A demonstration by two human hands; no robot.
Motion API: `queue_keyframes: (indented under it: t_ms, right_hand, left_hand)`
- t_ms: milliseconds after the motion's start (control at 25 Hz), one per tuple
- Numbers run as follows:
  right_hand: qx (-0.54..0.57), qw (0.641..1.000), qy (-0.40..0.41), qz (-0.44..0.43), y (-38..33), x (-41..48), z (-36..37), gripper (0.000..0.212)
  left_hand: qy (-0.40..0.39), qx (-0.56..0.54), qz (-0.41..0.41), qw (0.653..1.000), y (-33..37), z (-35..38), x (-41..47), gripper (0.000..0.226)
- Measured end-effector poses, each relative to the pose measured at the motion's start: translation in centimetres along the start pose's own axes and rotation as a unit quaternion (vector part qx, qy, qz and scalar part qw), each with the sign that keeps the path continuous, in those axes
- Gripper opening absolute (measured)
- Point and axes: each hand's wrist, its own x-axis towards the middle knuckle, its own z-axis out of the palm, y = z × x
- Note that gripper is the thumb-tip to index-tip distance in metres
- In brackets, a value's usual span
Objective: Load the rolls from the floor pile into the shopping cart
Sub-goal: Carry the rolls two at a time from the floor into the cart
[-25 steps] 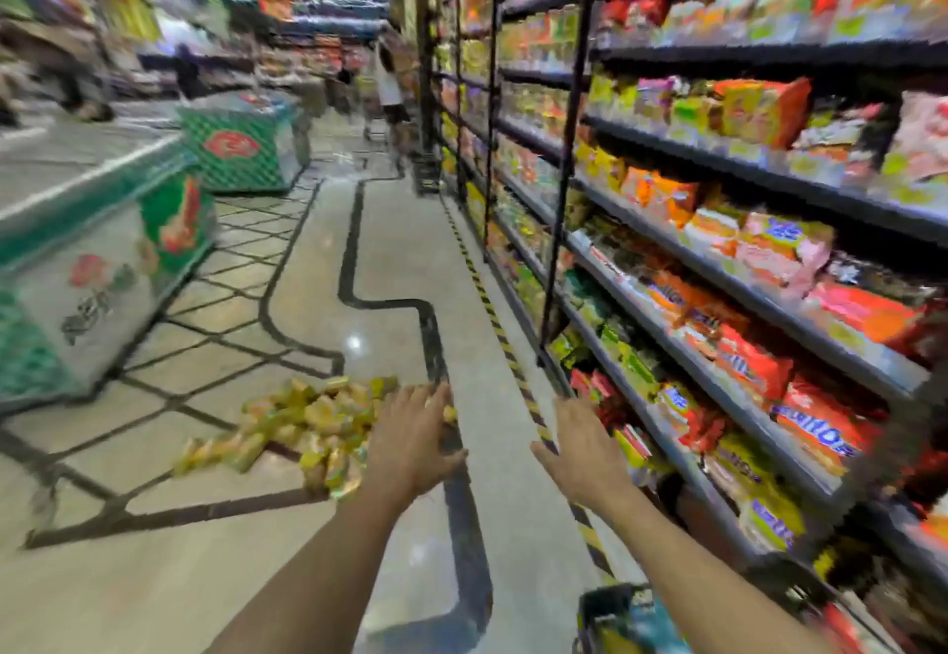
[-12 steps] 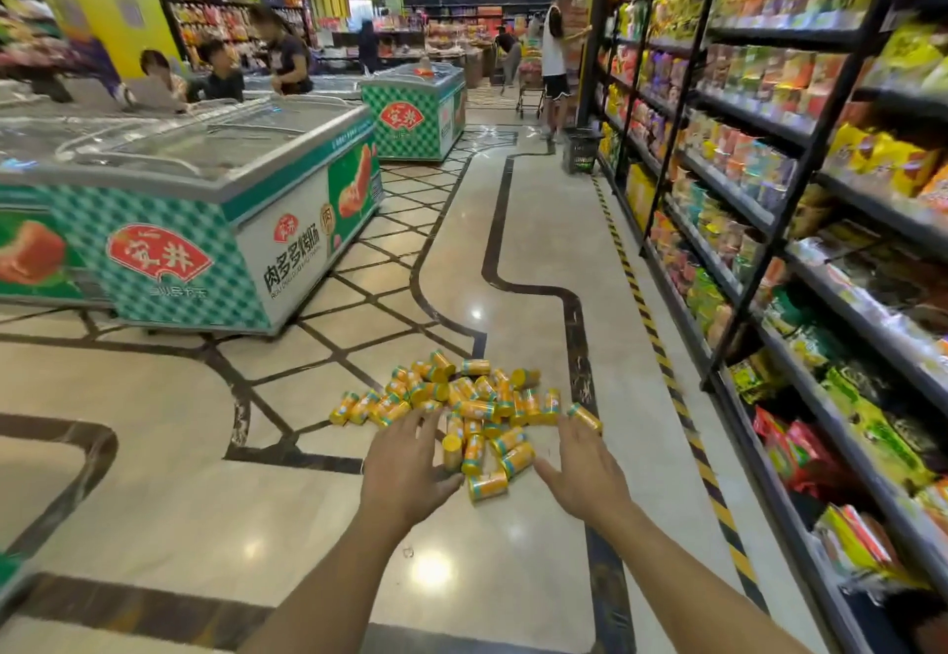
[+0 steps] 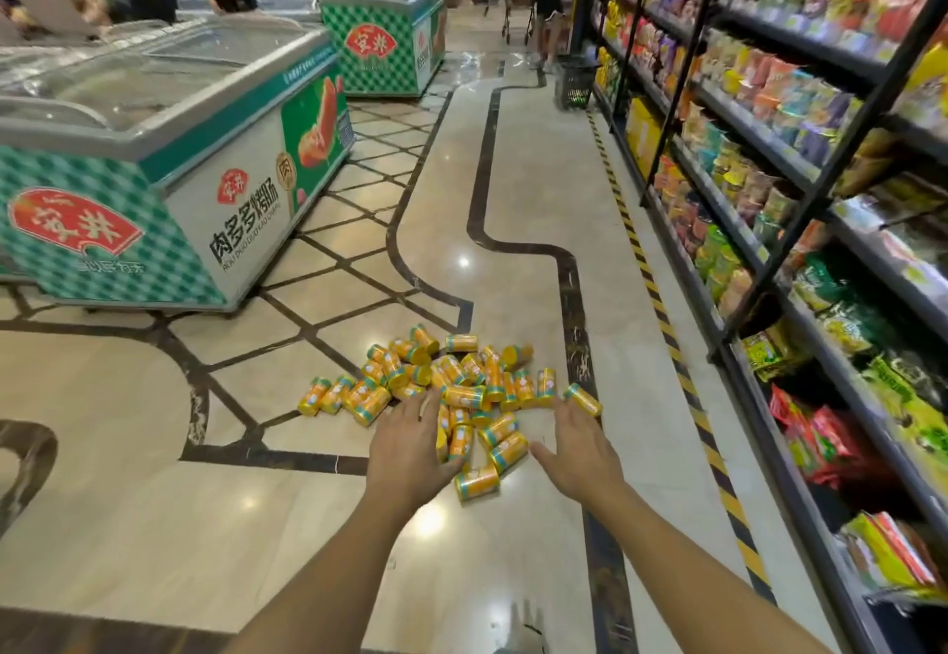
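Note:
A pile of several small orange-and-teal rolls [image 3: 451,387] lies scattered on the shiny tiled floor in the middle of the aisle. Both my arms stretch out toward it. My left hand [image 3: 408,453] hovers over the pile's near left side, fingers straight and spread, holding nothing. My right hand [image 3: 577,448] hovers at the near right side, fingers open too, its fingertips close to one stray roll [image 3: 582,398]. The shopping cart is not in view.
A green chest freezer [image 3: 169,176] stands at left, a second one [image 3: 384,33] farther back. Black shelves of snack packs [image 3: 769,181] line the right side. A black basket [image 3: 574,81] sits on the floor far down the aisle, near people.
My view has swung left from the shelves to the floor pile. Both hands have reached forward and down, closer to the rolls, still empty.

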Motion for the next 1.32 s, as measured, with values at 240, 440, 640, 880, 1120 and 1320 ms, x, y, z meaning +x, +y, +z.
queue_keyframes:
  t_ms: [240, 440, 640, 880, 1120, 1320]
  right_hand:
    - [0.009, 0.998, -0.058, 0.004, 0.7, 10.9, 0.3, 0.070]
    - [0.016, 0.993, -0.112, 0.019, -0.2, 18.1, 2.9, 0.070]
    - [0.016, 0.987, -0.153, 0.054, -0.5, 25.9, 8.9, 0.072]
    - [0.000, 0.970, -0.236, 0.057, 1.5, 37.2, 23.2, 0.081]
    - [-0.022, 0.958, -0.287, 0.011, 8.4, 43.5, 42.8, 0.091]
    - [-0.074, 0.939, -0.333, -0.047, 14.0, 47.3, 55.3, 0.086]
  left_hand:
    - [-0.040, -0.028, -0.061, 0.997, -1.0, 2.3, 8.6, 0.085]
    - [-0.087, -0.055, -0.121, 0.987, -3.7, 5.6, 14.5, 0.088]
    - [-0.132, -0.101, -0.176, 0.970, -7.9, 12.2, 22.0, 0.094]
    - [-0.191, -0.156, -0.270, 0.931, -14.4, 28.5, 29.7, 0.097]
    - [-0.213, -0.182, -0.370, 0.886, -20.6, 49.2, 29.6, 0.103]
    - [-0.217, -0.229, -0.370, 0.874, -24.0, 62.4, 30.0, 0.111]
